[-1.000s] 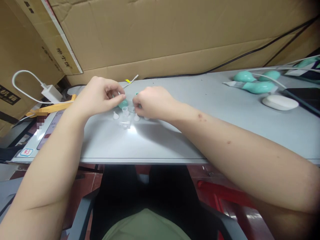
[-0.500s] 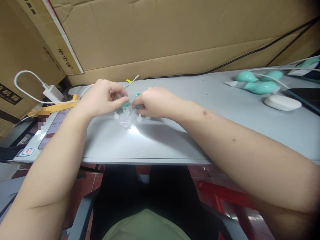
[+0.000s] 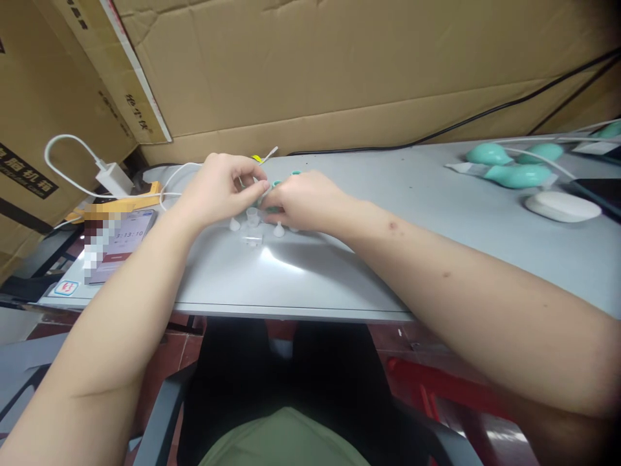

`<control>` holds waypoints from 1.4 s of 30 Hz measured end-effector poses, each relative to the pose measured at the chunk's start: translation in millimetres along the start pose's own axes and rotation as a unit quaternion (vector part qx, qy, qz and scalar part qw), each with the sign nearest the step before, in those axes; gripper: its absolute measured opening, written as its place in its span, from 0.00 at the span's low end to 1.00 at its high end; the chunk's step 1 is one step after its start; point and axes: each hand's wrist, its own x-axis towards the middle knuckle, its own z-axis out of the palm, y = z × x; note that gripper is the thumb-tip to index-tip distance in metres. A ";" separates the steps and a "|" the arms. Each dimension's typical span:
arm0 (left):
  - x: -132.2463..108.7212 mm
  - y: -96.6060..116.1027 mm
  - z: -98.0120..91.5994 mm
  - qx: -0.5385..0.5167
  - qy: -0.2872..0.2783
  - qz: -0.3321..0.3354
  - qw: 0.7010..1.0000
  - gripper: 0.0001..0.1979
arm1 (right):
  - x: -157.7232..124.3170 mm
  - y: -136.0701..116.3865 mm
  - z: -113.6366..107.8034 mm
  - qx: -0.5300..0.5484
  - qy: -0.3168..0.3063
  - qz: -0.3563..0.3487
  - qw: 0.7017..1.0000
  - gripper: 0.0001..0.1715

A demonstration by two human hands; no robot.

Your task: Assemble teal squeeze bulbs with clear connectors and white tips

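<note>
My left hand (image 3: 224, 189) has its fingers and thumb curled together above the grey table; what lies in the pinch is hidden. My right hand (image 3: 310, 199) meets it at the fingertips, fingers bent down and partly covered by the back of the hand. Just below them are a small clear cup (image 3: 253, 217), a white funnel-shaped piece (image 3: 235, 224), a second white funnel-shaped piece (image 3: 279, 230) and a clear plastic piece (image 3: 253, 240). Behind the right fingers show a teal round opening (image 3: 277, 184) and another teal rim (image 3: 295, 173).
A phone (image 3: 123, 243) lies at left beside a yellow power strip (image 3: 116, 208) with a white charger (image 3: 114, 180). Several teal bulb-shaped things (image 3: 519, 175) and a white rounded case (image 3: 561, 207) are at right. A cardboard wall (image 3: 339, 71) stands behind the table.
The view has shifted slightly, so the table things sit further right. My left thumb and fingertips are now closer to my right fingers, and the teal thing under the left hand is less visible.
</note>
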 end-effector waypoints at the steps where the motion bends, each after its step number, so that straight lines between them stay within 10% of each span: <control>1: 0.6 -0.4 1.2 0.003 0.004 -0.001 1.000 0.11 | 1.0 -0.8 1.2 -0.001 0.000 0.000 1.000 0.10; 17: 3.5 -2.9 7.3 -0.001 0.051 -0.013 0.999 0.15 | 2.5 -7.8 3.4 0.024 0.020 -0.013 0.999 0.17; 42: -4.3 4.2 -10.7 0.161 -0.037 -0.120 0.979 0.27 | 8.5 -9.3 7.9 0.036 0.041 -0.035 0.998 0.20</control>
